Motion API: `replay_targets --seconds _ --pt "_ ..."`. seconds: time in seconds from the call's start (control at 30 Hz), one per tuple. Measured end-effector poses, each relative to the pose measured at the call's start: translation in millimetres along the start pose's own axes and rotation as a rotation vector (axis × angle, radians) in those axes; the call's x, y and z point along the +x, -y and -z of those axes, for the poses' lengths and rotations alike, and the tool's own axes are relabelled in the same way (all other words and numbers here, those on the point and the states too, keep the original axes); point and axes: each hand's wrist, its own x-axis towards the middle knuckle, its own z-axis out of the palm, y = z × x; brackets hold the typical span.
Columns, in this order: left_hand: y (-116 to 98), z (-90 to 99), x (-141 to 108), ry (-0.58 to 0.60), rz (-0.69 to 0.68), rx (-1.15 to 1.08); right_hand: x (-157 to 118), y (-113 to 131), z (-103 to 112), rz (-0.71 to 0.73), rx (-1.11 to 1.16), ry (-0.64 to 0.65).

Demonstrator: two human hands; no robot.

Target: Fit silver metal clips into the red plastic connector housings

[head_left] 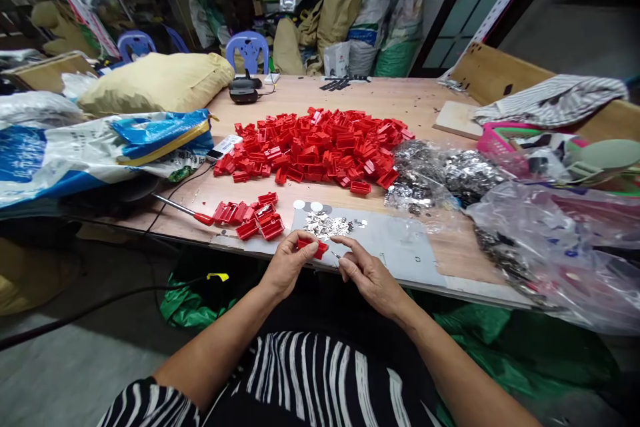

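My left hand (pixel 293 261) is closed around a red plastic housing (pixel 319 251) at the table's near edge. Close beside it on the right, my right hand (pixel 364 268) pinches a small thin metal piece (pixel 335 254) between thumb and finger, its tip pointing toward the housing. Whether the two pieces touch is too small to tell. Just beyond my hands, a heap of small silvery metal pieces (pixel 327 224) lies on a grey sheet (pixel 400 247). Several red housings (pixel 247 217) sit in a small group to the left.
A large pile of red housings (pixel 320 147) covers the table's middle. Clear bags of metal parts (pixel 425 173) lie to its right, near a pink basket (pixel 500 147). A red-tipped metal rod (pixel 183 208), a phone-like device (pixel 225 147) and stuffed sacks (pixel 155 83) are at the left.
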Motion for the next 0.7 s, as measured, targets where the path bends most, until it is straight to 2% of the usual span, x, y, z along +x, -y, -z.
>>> replay_targets --seconds 0.13,0.3,0.4,0.5,0.7 --pt "-4.3 -6.1 -5.4 0.037 0.225 -0.368 1.8 6.7 -1.7 0.016 0.039 0.046" --pt "-2.7 -10.6 -9.3 -0.031 0.341 -0.536 3.2 7.2 -5.2 0.042 0.038 0.025" --pt "-0.9 -12.2 -9.8 -0.070 0.379 -0.561 3.5 10.0 -5.3 0.041 -0.009 -0.017" --pt "0.7 -13.1 -10.1 -0.069 0.351 -0.532 3.7 12.1 -5.6 0.025 -0.003 -0.051" --pt "3.4 -18.3 -12.7 0.031 0.325 -0.454 6.8 7.4 -5.9 -0.048 0.251 -0.130"
